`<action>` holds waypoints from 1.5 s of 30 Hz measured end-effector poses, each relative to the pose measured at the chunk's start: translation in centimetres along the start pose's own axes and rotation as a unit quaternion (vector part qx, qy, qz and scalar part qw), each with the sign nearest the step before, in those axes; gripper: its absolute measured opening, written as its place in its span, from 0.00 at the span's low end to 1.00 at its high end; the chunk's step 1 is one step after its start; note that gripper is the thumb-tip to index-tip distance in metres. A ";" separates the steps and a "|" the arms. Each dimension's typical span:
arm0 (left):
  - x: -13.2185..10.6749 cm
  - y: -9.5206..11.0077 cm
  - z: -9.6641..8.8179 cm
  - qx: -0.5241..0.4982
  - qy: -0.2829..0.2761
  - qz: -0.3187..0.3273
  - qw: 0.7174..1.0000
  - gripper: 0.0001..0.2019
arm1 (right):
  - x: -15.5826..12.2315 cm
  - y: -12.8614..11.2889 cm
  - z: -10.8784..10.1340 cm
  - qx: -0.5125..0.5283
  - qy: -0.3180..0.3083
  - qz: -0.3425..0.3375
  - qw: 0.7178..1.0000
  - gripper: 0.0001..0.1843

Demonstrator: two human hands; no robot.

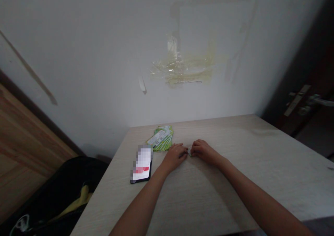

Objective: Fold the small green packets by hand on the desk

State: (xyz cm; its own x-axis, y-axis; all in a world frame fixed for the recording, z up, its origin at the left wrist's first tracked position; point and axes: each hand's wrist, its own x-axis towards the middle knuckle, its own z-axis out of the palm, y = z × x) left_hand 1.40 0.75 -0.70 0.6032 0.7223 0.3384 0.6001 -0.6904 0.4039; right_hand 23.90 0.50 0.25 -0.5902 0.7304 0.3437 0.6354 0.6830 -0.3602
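Note:
Between my two hands is a small green-and-white piece (189, 151), perhaps a folded packet; most of it is hidden by my fingers. My right hand (203, 148) pinches it from the right, just above the table. From the left, my left hand (176, 156) has its thumb and fingertips closed at the piece's other edge. Beyond my left hand lies a fanned pile of flat green-and-white packets (167, 143). A phone (143, 163) with a lit screen rests face up to the left of my left forearm.
The pale wood-grain table (250, 152) meets a wall (104, 55) with peeling tape (180, 67). On the left, a black bin or bag (70, 180) stands beside the table, near a wooden panel (18, 142). A dark door with a metal handle (319, 100) is at right.

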 end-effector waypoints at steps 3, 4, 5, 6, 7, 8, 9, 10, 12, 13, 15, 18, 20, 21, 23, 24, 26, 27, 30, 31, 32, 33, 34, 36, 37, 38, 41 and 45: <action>0.0 -0.1 0.0 -0.005 0.003 0.006 1.000 0.10 | 0.0 -0.3 0.2 -0.015 -0.004 0.005 1.000 0.04; 0.0 -0.1 0.1 -0.009 0.003 0.005 1.000 0.10 | 0.0 -0.5 0.3 -0.021 -0.003 0.009 1.000 0.05; 0.0 -0.1 0.1 -0.015 0.003 0.003 1.000 0.10 | 0.0 -0.6 0.4 -0.027 0.000 0.014 1.000 0.05; 0.0 -0.2 0.1 -0.021 0.003 0.001 1.000 0.10 | 0.0 -0.7 0.5 -0.033 0.003 0.021 0.999 0.05; 0.1 -0.2 0.1 -0.028 0.003 0.000 1.000 0.09 | 0.0 -0.8 0.7 -0.038 0.007 0.029 0.999 0.04; 0.1 -0.3 0.1 -0.035 0.004 -0.001 0.999 0.09 | -0.1 -0.8 0.8 -0.039 0.011 0.038 0.998 0.04; 0.1 -0.3 0.1 -0.040 0.006 -0.002 0.999 0.09 | -0.1 -0.8 1.0 -0.038 0.014 0.046 0.998 0.03; 0.1 -0.4 0.1 -0.045 0.008 -0.004 0.999 0.08 | -0.1 -0.8 1.1 -0.034 0.018 0.055 0.998 0.03; 0.1 -0.4 0.2 -0.049 0.012 -0.007 0.999 0.08 | -0.2 -0.7 1.3 -0.019 0.025 0.070 0.997 0.04; 0.1 -0.4 0.2 -0.050 0.013 -0.007 0.999 0.08 | -0.2 -0.7 1.4 -0.012 0.031 0.077 0.996 0.05; 0.1 -0.4 0.2 -0.053 0.015 -0.008 0.998 0.08 | -0.1 -0.6 1.6 -0.004 0.042 0.092 0.995 0.06; 0.1 -0.4 0.2 -0.058 0.021 -0.008 0.998 0.09 | 0.0 -0.6 1.8 -0.002 0.051 0.109 0.993 0.06; 0.1 -0.4 0.3 -0.055 0.023 -0.008 0.998 0.10 | 0.0 -0.5 1.9 0.001 0.056 0.115 0.992 0.07; 0.0 -0.4 0.3 -0.053 0.023 -0.007 0.998 0.10 | 0.0 -0.5 1.9 0.005 0.059 0.116 0.991 0.07; 0.0 -0.4 0.2 -0.048 0.027 -0.009 0.998 0.10 | 0.0 -0.4 1.9 0.016 0.066 0.114 0.991 0.08; 0.0 -0.3 0.2 -0.046 0.030 -0.010 0.998 0.11 | 0.0 -0.4 1.9 0.023 0.068 0.110 0.991 0.08; 0.0 -0.2 0.1 -0.041 0.034 -0.009 0.999 0.11 | 0.0 -0.3 1.6 0.039 0.068 0.100 0.992 0.08; 0.0 -0.2 0.1 -0.037 0.035 -0.007 0.999 0.12 | -0.1 -0.3 1.5 0.048 0.066 0.093 0.992 0.08; 0.1 0.0 0.0 -0.023 0.031 0.008 0.999 0.11 | -0.4 -0.5 0.8 0.080 0.064 0.076 0.992 0.06; 0.1 0.1 0.0 -0.015 0.029 0.012 0.999 0.11 | -0.5 -0.5 0.6 0.090 0.068 0.072 0.991 0.05; 0.1 0.1 -0.1 -0.008 0.027 0.016 0.999 0.10 | -0.6 -0.6 0.4 0.098 0.070 0.069 0.990 0.05; 0.2 0.2 -0.1 -0.001 0.026 0.019 0.999 0.10 | -0.6 -0.6 0.3 0.103 0.071 0.068 0.990 0.06; 0.2 0.2 -0.1 0.005 0.025 0.021 0.999 0.10 | -0.7 -0.6 0.3 0.104 0.073 0.068 0.990 0.07; 0.2 0.3 -0.1 0.013 0.025 0.024 0.999 0.09 | -0.7 -0.7 0.4 0.098 0.077 0.071 0.990 0.08; 0.3 0.4 -0.1 0.014 0.026 0.025 0.999 0.08 | -0.8 -0.7 0.4 0.093 0.080 0.073 0.990 0.07; 0.3 0.4 -0.1 0.014 0.028 0.026 0.999 0.08 | -0.8 -0.7 0.5 0.089 0.083 0.076 0.990 0.07; 0.4 0.5 -0.1 0.011 0.029 0.034 0.999 0.07 | -0.8 -0.6 0.5 0.092 0.083 0.076 0.989 0.06; 0.6 0.7 0.2 -0.001 0.027 0.017 0.999 0.08 | -0.9 -0.1 0.3 0.108 0.071 0.063 0.990 0.12</action>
State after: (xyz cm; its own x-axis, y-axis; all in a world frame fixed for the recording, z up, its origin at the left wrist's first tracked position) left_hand 2.28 0.74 -0.39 0.5942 0.6994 0.3971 0.5785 -0.7147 0.3931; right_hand 24.21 -0.26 -0.33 -0.4275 0.8120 0.3975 0.5685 0.5833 -0.5801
